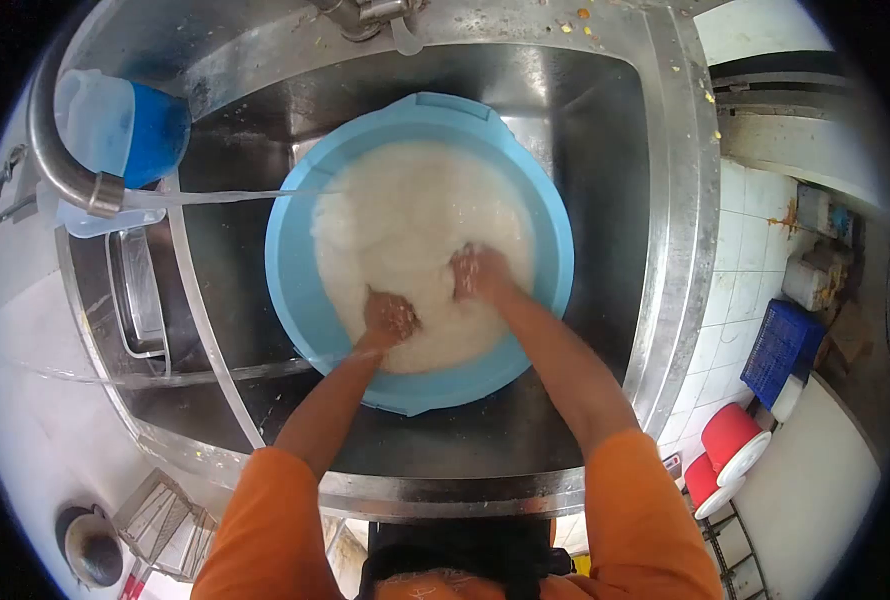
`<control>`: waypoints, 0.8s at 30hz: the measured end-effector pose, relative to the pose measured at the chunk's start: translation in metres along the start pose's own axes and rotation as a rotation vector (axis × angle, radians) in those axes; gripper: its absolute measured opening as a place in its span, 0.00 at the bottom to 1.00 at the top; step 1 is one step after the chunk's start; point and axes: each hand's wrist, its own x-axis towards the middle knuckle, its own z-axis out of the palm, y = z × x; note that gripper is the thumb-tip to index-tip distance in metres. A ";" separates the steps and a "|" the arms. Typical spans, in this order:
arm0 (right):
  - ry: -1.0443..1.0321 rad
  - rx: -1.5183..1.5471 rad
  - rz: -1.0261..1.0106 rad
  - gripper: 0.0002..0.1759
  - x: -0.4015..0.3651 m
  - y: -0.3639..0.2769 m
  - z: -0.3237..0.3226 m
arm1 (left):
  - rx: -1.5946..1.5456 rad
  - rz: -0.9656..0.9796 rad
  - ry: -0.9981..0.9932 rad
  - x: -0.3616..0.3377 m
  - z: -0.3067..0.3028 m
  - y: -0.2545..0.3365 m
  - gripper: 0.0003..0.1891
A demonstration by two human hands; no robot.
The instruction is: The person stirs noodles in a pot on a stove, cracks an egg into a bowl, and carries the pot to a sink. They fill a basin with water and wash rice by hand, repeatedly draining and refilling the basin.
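Note:
A large light-blue basin (285,240) sits in a steel sink, filled with cloudy whitish water (395,200). My left hand (392,314) is partly sunk in the water, left of the basin's middle and toward its near side. A little farther back on the right, my right hand (477,270) is also partly under. The fingers of both hands are blurred or hidden by the water, so what they hold, if anything, does not show. From the curved tap (103,192) on the left, a stream of water runs into the basin.
Blue and clear plastic containers (155,130) stand behind the tap. A metal tray (143,290) lies in the left sink compartment. The steel sink rim (680,200) runs along the right. Red buckets (730,440) and a blue crate (777,352) are at the lower right.

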 end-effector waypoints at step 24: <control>0.421 -0.185 0.076 0.27 -0.032 -0.074 0.036 | 0.027 -0.075 0.542 -0.051 -0.033 0.048 0.22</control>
